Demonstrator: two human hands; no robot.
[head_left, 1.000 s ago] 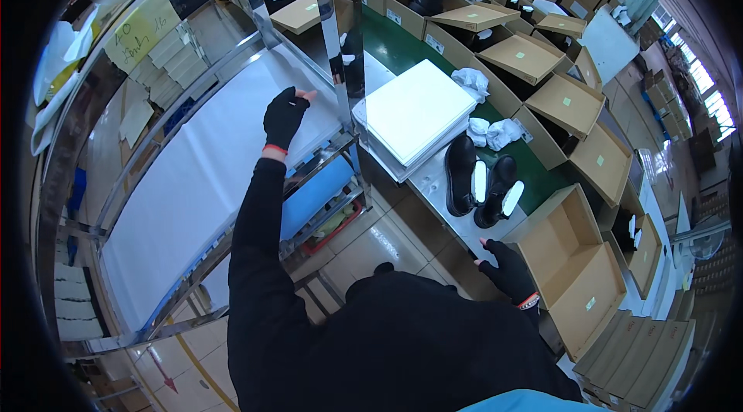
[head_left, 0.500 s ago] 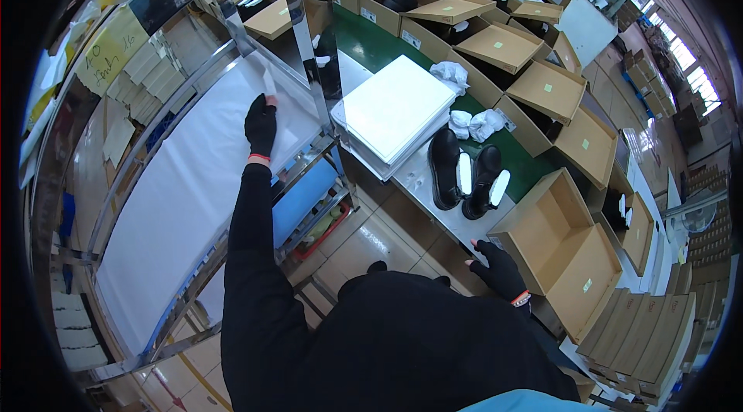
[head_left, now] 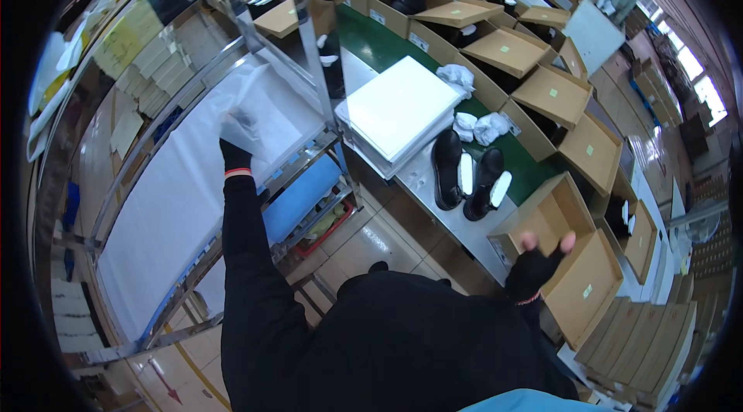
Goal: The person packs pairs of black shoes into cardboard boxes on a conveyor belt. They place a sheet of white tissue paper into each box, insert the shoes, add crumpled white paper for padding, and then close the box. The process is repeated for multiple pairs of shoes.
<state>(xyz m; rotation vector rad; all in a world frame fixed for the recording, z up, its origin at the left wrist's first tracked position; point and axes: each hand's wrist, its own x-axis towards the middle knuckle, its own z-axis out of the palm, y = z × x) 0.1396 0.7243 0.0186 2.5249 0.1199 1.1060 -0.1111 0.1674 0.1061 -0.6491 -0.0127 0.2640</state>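
Note:
My left hand (head_left: 235, 152), in a black fingerless glove, is closed on the edge of a thin white tissue paper sheet (head_left: 267, 114). The sheet curls up over the fingers and partly veils them. Under it a wide stack of white paper (head_left: 166, 207) lies on a metal-framed rack. My right hand (head_left: 534, 269), gloved alike, hangs open in front of an open brown shoebox (head_left: 569, 207), thumb and fingertip apart and nothing between them. A pair of black shoes (head_left: 447, 168) with white stuffing stands on the bench, left of that box.
A stack of white sheets (head_left: 402, 106) sits on the metal bench beside crumpled white paper balls (head_left: 489, 127). Several open shoeboxes (head_left: 553, 94) line the green bench strip. A steel post (head_left: 319, 32) rises between rack and bench. Flat cartons (head_left: 638, 346) stand at lower right.
My left hand has drawn back toward me and left, lifting and folding the sheet's edge. My right hand has moved right and up, before the open shoebox.

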